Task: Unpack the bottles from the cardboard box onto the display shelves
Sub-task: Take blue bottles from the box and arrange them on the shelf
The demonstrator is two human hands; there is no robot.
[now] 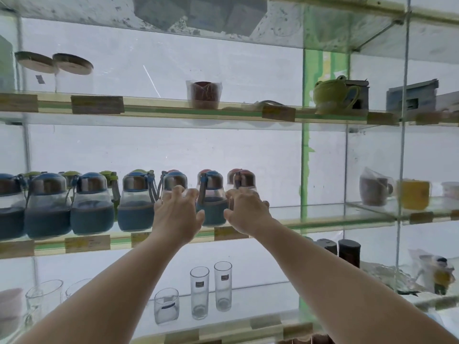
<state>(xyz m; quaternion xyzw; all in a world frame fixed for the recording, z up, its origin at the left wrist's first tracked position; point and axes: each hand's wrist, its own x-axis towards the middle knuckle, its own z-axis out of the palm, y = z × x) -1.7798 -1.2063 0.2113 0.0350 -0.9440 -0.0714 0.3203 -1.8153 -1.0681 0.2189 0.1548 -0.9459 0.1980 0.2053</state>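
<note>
A row of small glass bottles with blue sleeves and blue caps (92, 202) stands on the middle glass shelf (310, 220), with green-capped and red-capped ones behind. My left hand (177, 214) wraps around a blue-capped bottle (174, 181) near the right end of the row; its lower body is hidden by my fingers. My right hand (246, 212) grips a red-capped bottle (244, 180) at the row's right end. One blue-sleeved bottle (211, 194) stands between my hands. The cardboard box is out of view.
The shelf below holds several drinking glasses (200, 291) and dark jars (349, 252). On the top shelf are a wrapped red cup (205, 94), a green frog teapot (332, 95) and wooden lids (72, 63). Wrapped mugs (375, 189) fill the right-hand bay.
</note>
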